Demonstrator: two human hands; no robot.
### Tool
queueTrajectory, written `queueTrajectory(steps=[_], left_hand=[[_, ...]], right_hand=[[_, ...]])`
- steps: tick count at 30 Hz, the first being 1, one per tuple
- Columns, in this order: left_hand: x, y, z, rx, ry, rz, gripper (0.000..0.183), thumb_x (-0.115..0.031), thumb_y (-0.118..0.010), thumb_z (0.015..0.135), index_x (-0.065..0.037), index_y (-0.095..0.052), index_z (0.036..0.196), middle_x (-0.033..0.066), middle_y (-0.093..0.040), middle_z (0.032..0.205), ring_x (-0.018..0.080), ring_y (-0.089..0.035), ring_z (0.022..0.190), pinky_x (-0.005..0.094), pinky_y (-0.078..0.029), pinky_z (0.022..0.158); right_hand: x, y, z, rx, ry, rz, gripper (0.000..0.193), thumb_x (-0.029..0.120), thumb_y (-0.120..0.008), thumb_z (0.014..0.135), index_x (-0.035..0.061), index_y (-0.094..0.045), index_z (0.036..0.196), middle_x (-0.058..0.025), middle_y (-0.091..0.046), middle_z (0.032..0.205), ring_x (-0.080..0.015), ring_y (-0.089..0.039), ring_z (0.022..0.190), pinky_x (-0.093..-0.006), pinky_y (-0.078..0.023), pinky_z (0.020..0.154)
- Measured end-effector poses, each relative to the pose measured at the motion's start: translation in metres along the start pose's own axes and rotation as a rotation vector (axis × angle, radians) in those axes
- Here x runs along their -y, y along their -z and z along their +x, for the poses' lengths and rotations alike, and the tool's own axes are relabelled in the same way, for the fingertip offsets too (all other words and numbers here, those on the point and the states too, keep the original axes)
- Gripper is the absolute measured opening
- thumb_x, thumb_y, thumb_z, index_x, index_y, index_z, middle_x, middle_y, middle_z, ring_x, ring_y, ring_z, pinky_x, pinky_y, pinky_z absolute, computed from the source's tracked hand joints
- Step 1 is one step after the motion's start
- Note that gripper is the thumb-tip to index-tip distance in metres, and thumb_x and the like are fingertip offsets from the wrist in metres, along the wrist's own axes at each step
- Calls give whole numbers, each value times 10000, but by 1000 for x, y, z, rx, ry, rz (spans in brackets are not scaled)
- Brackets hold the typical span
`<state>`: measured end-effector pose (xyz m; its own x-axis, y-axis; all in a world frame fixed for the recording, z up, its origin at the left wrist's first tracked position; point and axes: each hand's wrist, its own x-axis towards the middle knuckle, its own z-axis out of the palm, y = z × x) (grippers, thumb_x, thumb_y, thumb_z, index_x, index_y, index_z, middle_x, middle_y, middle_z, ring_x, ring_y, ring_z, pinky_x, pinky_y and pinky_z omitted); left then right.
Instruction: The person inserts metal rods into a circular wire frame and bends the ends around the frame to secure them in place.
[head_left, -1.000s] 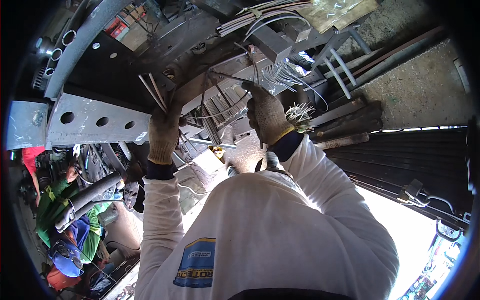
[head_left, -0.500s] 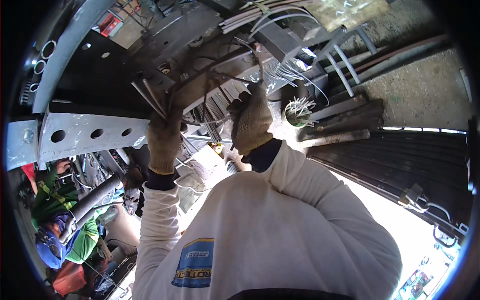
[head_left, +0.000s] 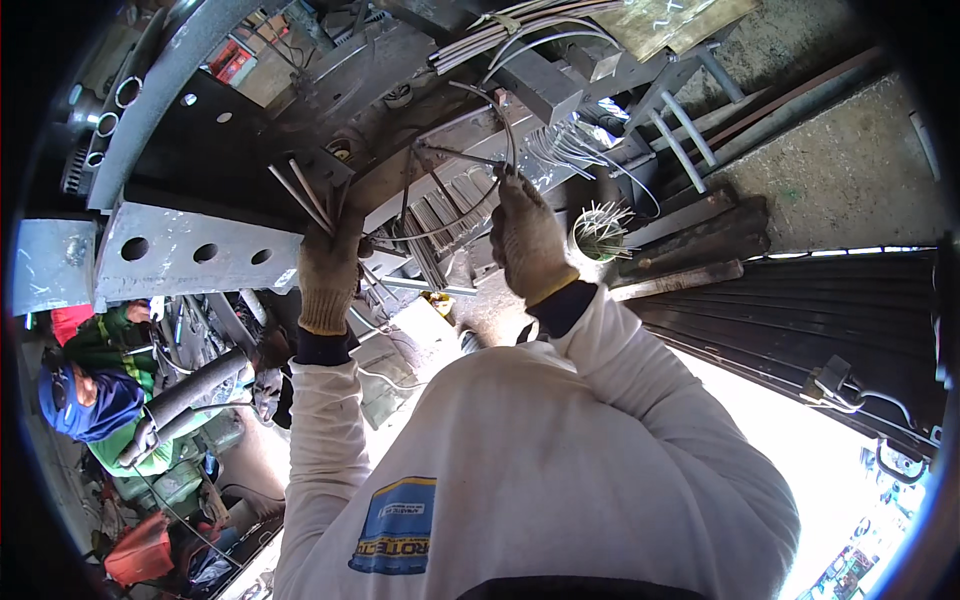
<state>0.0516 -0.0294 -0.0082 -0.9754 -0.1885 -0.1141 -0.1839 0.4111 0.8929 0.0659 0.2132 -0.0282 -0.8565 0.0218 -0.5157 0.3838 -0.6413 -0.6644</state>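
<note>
My left hand (head_left: 330, 275), in a knitted work glove, is closed around a few thin metal rods (head_left: 300, 195) whose ends stick out above the fist. A thin bent metal rod (head_left: 462, 216) curves from beside that fist across to my right hand (head_left: 532, 240) and on past its fingertips. My right hand, also gloved, pinches this rod between fingers and thumb. Beneath it lies a steel beam (head_left: 385, 190) with short rods laid side by side (head_left: 440, 215). Whether the left fist also grips the bent rod's near end is hard to tell.
A pot of cut rods (head_left: 600, 232) stands right of my right hand. At left is a steel plate with round holes (head_left: 205, 253). Long rods (head_left: 530, 30) lie at the far side. A co-worker in green (head_left: 110, 400) is at lower left, beside a thick pipe (head_left: 200, 390).
My right hand has moved to the right and turned, its fingertips now on the bent rod. My left hand stays nearly in place. The co-worker's head has shifted left and up.
</note>
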Motion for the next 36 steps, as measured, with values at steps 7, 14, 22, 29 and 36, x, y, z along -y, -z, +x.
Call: queueTrajectory(steps=[7, 14, 22, 29, 36], left_hand=[[-5, 1, -1, 6, 14, 60, 331, -340, -665, 942, -10, -632, 948, 21, -623, 688, 93, -558, 577, 258, -416, 517], [4, 0, -1, -3, -23, 57, 357, -366, -666, 936, -12, -636, 972, 31, -621, 693, 104, -580, 570, 278, -450, 507], [6, 7, 1, 28, -8, 111, 402, -340, -641, 941, 15, -646, 1129, 72, -645, 646, 146, -608, 544, 320, -460, 505], [-31, -8, -50, -98, -133, 71, 308, -230, -616, 968, 4, -639, 1168, 18, -642, 742, 61, -551, 589, 245, -435, 510], [-63, -24, -88, 306, -163, 5, 229, -174, -686, 905, -33, -706, 1084, 42, -674, 713, 81, -583, 641, 282, -468, 573]], right_hand=[[4, -3, 7, -12, 37, -10, 209, 366, -557, 985, 178, -588, 1071, 52, -422, 587, -87, -407, 457, -245, -325, 408], [-9, -34, 3, -122, -100, 418, 397, 445, -548, 983, 65, -611, 1078, 11, -472, 628, -123, -475, 563, -291, -417, 545], [-15, -44, 1, -209, 54, 265, 371, 423, -523, 989, 74, -638, 1039, 42, -392, 619, -80, -410, 512, -264, -333, 464], [-43, 6, -3, -174, 330, -49, 223, 315, -550, 994, 106, -626, 1011, 59, -405, 639, -40, -365, 506, -226, -290, 435], [-25, -15, -47, 210, 529, -207, 157, 166, -556, 1004, 31, -634, 1017, -14, -624, 854, -64, -503, 759, -246, -435, 679]])
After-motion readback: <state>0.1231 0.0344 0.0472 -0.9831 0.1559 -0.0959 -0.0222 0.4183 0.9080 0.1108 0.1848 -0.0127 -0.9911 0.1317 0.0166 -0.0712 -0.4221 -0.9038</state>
